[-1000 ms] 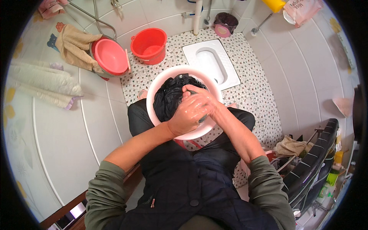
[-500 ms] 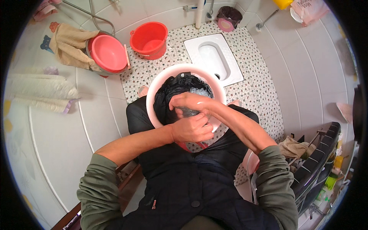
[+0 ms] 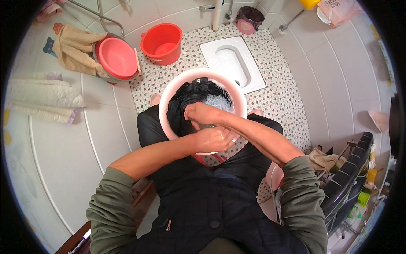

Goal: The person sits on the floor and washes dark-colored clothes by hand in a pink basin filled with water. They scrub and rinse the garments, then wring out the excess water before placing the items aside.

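Observation:
A pale pink basin (image 3: 168, 87) sits between my knees, holding a wet black garment (image 3: 182, 99) and clear, bubbly water (image 3: 218, 102). My left hand (image 3: 214, 139) is closed near the basin's near rim, its knuckles up and wet. Above it my right hand (image 3: 202, 113) bends down over the black cloth, fingers curled. My wrists overlap, the right hand reaching left and the left hand reaching right. A small dark patch shows between the hands; what either one grips is hidden.
Beyond the basin are a red bucket (image 3: 162, 44), a white squat toilet (image 3: 249, 80) and a bin with a black liner (image 3: 249, 19). A pink bowl (image 3: 118, 58) and a tan towel (image 3: 76, 48) are at the left. A black-edged rack (image 3: 349, 169) stands close by my right arm.
My left hand has shifted slightly, and the gap between the hands has narrowed. More bubbly water shows beyond the right hand. The whole view has moved a little.

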{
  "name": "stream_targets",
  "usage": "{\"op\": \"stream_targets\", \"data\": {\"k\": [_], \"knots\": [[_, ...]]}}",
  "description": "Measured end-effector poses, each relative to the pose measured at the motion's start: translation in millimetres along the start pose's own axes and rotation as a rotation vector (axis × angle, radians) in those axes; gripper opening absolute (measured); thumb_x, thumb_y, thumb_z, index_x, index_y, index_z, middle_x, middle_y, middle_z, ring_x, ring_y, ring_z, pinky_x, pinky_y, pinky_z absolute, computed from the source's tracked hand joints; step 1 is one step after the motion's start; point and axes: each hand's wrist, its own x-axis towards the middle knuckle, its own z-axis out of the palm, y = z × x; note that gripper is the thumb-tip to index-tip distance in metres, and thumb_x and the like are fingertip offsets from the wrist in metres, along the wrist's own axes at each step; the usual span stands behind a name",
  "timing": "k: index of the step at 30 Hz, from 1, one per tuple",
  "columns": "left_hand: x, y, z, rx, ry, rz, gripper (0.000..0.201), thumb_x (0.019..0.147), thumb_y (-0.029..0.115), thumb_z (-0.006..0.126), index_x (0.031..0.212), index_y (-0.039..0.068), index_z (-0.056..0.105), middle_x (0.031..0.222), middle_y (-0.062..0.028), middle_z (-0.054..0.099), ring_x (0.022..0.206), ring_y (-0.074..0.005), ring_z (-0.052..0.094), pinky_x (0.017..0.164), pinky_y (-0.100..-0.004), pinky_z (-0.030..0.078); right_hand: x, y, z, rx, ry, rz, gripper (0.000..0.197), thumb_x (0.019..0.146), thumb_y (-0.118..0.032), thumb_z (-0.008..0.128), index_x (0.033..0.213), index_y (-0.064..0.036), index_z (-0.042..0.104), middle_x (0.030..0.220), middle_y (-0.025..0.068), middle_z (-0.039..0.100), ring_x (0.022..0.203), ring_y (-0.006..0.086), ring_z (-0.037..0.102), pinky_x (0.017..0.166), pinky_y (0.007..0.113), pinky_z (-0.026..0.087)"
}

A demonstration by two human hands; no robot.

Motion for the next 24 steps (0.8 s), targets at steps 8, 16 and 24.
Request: {"op": "stream_targets", "data": {"k": [8, 16, 24], "knots": [[-11.0, 2.8, 35.1, 0.097, -0.19, 0.085, 0.029, 0.079, 0.014, 0.054, 0.099, -0.004, 0.063, 0.095, -0.0161, 0.066, 0.084, -0.0266, 0.066, 0.072, -0.0356, 0.051, 2.2, -4.1, 8.5, -0.056, 0.087, 0.014, 0.021, 0.091, -0.011, 0.041, 0.083, 0.0003, 0.056, 0.057, 0.0086, 0.055, 0.052, 0.0181, 0.053, 0.052, 0.034, 0.045], [-28.6, 3.9, 82.7, -0.681, -0.26, -0.397, 0.027, 0.085, 0.017, 0.052, 0.104, 0.001, 0.063, 0.099, -0.0142, 0.067, 0.087, -0.0239, 0.066, 0.079, -0.0355, 0.05, 11.4, -11.7, 21.0, -0.256, 0.202, -0.067, 0.024, 0.086, -0.011, 0.042, 0.074, 0.0033, 0.058, 0.057, 0.0152, 0.06, 0.053, 0.0255, 0.062, 0.054, 0.038, 0.05], [-18.1, -20.7, -23.7, -0.054, -0.214, 0.062, 0.023, 0.074, 0.011, 0.057, 0.095, 0.003, 0.062, 0.101, -0.0109, 0.061, 0.102, -0.0245, 0.058, 0.088, -0.0363, 0.047, 5.3, 0.3, -21.9, 0.364, 0.319, -0.075, 0.042, 0.091, -0.036, 0.059, 0.106, 0.0029, 0.063, 0.096, 0.0104, 0.068, 0.093, 0.0139, 0.061, 0.084, 0.031, 0.047]]}}
